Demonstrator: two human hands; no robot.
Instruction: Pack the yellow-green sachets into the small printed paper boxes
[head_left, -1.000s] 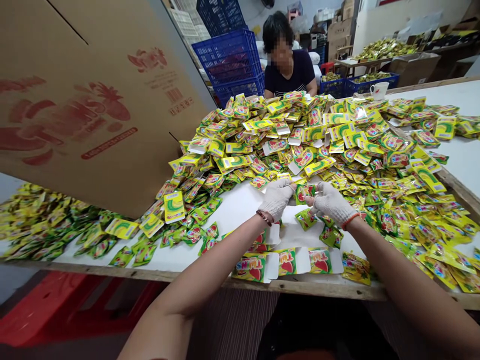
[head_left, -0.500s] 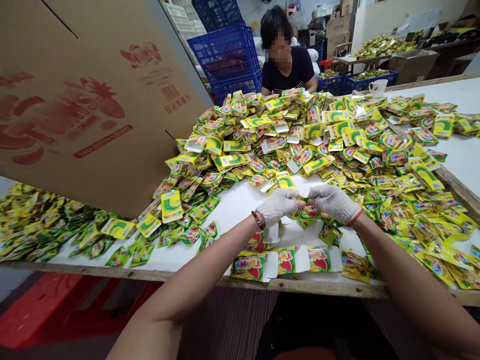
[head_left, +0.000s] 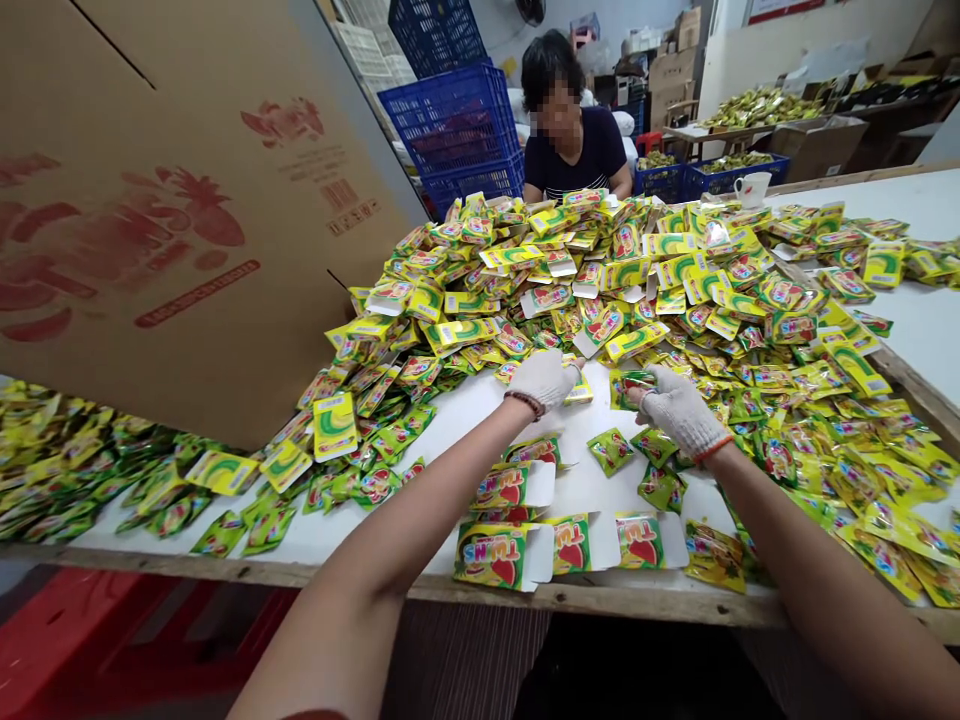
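My left hand [head_left: 546, 382], in a white knit glove, reaches to the near edge of the pile. Its fingers are closed at a small yellow fruit-print box [head_left: 579, 384], which the hand partly covers. To the right, my gloved right hand [head_left: 679, 408] pinches a green candy sachet [head_left: 624, 386]. Below and between the hands, a loose green sachet [head_left: 610, 451] lies flat on the white tabletop [head_left: 574, 475]. Along the front edge several boxes lie with white end flaps open, among them a watermelon-print box [head_left: 491, 555].
A heap of boxes [head_left: 517, 255] fills the far middle, and yellow sachets [head_left: 885, 450] spread to the right. A large carton [head_left: 180, 220] leans at left. Across the table a person [head_left: 574, 140] sits near blue crates [head_left: 454, 120]. A red stool [head_left: 67, 630] stands below.
My hands were together on a green sachet; now they are apart. A green sachet lies on the table between them. My left hand has moved to the yellow box, and the right holds a sachet.
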